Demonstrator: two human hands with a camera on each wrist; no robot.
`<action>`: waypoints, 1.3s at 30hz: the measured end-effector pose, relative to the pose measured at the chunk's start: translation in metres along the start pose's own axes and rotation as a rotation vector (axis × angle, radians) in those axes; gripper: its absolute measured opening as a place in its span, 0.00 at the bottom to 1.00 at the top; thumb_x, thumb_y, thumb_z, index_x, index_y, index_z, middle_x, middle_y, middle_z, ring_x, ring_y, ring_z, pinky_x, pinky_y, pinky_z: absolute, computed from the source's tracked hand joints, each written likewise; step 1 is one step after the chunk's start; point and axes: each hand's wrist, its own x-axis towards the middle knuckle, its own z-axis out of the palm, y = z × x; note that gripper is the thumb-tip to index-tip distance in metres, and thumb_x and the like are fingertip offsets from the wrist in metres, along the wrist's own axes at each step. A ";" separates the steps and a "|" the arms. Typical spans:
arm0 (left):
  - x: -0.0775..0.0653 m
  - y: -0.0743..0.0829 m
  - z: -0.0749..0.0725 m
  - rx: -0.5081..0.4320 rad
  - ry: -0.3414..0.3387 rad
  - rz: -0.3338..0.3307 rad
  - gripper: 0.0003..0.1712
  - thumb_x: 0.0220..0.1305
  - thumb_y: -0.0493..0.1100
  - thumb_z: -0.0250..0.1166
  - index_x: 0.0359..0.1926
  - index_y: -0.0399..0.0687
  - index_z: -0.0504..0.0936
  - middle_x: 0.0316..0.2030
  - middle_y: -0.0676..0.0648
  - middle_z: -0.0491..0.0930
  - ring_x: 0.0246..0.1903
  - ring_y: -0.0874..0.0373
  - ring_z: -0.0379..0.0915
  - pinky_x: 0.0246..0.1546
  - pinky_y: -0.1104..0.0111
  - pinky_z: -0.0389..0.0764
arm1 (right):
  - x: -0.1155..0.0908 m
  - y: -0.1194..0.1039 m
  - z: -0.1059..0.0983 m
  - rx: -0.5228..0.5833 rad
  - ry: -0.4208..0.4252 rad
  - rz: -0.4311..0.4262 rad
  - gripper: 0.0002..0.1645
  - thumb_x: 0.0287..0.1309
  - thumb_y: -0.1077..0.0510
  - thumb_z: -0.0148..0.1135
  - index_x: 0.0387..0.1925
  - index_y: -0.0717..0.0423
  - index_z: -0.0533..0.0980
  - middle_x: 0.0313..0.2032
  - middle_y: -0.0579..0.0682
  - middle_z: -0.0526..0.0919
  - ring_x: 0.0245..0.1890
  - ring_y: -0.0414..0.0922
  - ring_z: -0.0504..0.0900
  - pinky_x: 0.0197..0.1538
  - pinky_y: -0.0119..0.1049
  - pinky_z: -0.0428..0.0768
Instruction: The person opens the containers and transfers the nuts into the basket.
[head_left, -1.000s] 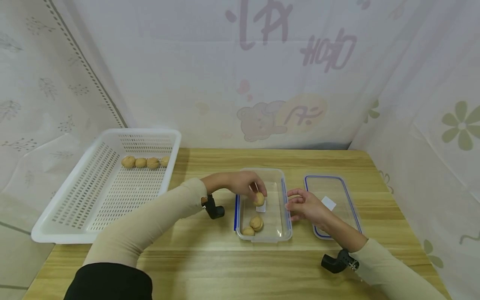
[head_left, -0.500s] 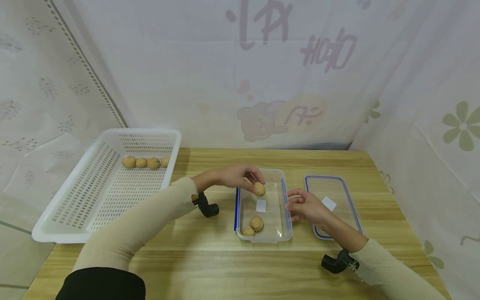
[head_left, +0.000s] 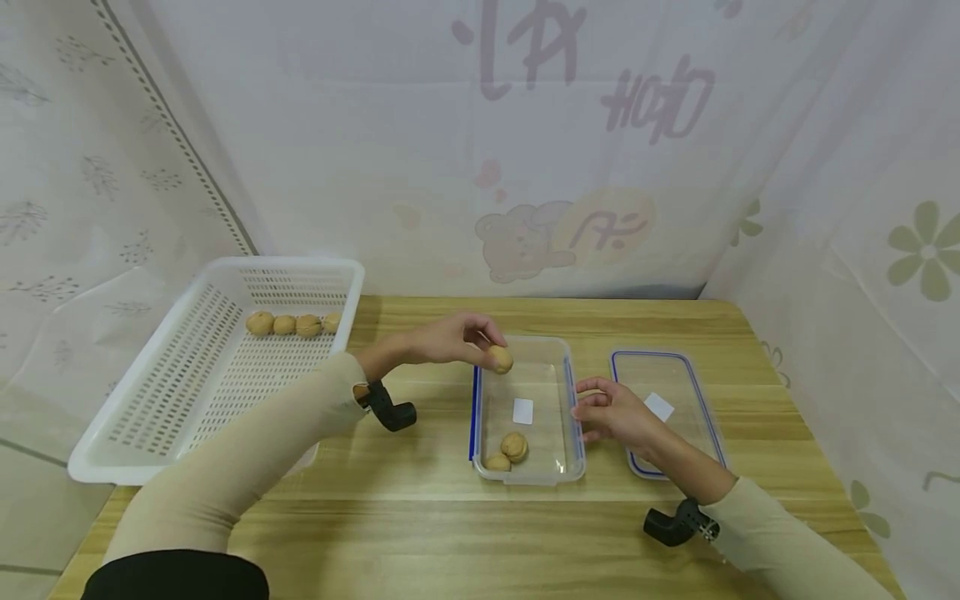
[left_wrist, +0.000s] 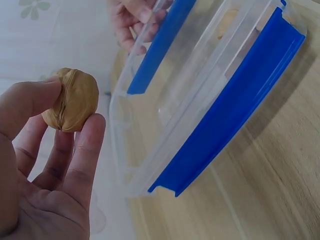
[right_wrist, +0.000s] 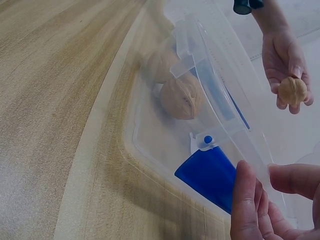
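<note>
Between thumb and fingertips, my left hand (head_left: 454, 340) pinches a walnut (head_left: 500, 359), held up at the upper left rim of a clear food container (head_left: 557, 471). The left wrist view shows this walnut (left_wrist: 79, 100) close, its seam facing the camera and the container apart from it. Two more walnuts (head_left: 514, 447) lie inside the container at its near left corner, and a white label (head_left: 522, 411) is on its floor. On the container's right side, my right hand (head_left: 618, 415) holds the rim; the right wrist view shows thumb and fingers (right_wrist: 245, 195) by a blue latch flap (right_wrist: 210, 177).
A white perforated basket (head_left: 348, 292) stands at the left, with several walnuts (head_left: 284, 325) in a row along its far part. The blue-sealed container lid (head_left: 660, 375) lies on the wooden table (head_left: 450, 542), right of the container. Printed cloth hangs behind and beside the table.
My left hand has lifted the walnut from low inside the container, moving it away from me and left to the upper left rim. The right hand keeps its place.
</note>
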 end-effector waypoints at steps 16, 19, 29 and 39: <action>-0.055 0.012 -0.043 -0.072 0.199 -0.010 0.14 0.67 0.32 0.67 0.51 0.35 0.77 0.49 0.45 0.80 0.49 0.53 0.80 0.53 0.61 0.82 | 0.001 0.001 -0.002 0.004 -0.002 0.002 0.28 0.66 0.69 0.63 0.64 0.69 0.63 0.37 0.49 0.79 0.35 0.42 0.82 0.38 0.37 0.87; -0.067 0.011 -0.051 -0.054 0.254 -0.013 0.14 0.68 0.32 0.67 0.52 0.36 0.77 0.48 0.46 0.82 0.48 0.54 0.80 0.51 0.65 0.82 | 0.000 0.002 -0.002 0.003 -0.001 0.006 0.27 0.67 0.69 0.62 0.63 0.69 0.64 0.37 0.49 0.79 0.35 0.42 0.82 0.38 0.37 0.87; -0.106 -0.004 -0.072 -0.119 0.365 -0.006 0.11 0.71 0.32 0.64 0.52 0.40 0.77 0.47 0.49 0.83 0.48 0.57 0.81 0.53 0.67 0.81 | 0.001 0.003 -0.004 0.003 0.010 0.014 0.27 0.67 0.69 0.61 0.63 0.68 0.64 0.37 0.50 0.79 0.35 0.42 0.82 0.38 0.37 0.87; -0.141 -0.016 -0.086 -0.206 0.448 0.034 0.11 0.72 0.29 0.60 0.51 0.42 0.77 0.47 0.51 0.84 0.47 0.60 0.81 0.49 0.71 0.82 | 0.002 0.003 -0.003 0.002 0.022 0.019 0.27 0.66 0.69 0.62 0.63 0.68 0.64 0.37 0.50 0.80 0.35 0.43 0.82 0.37 0.37 0.87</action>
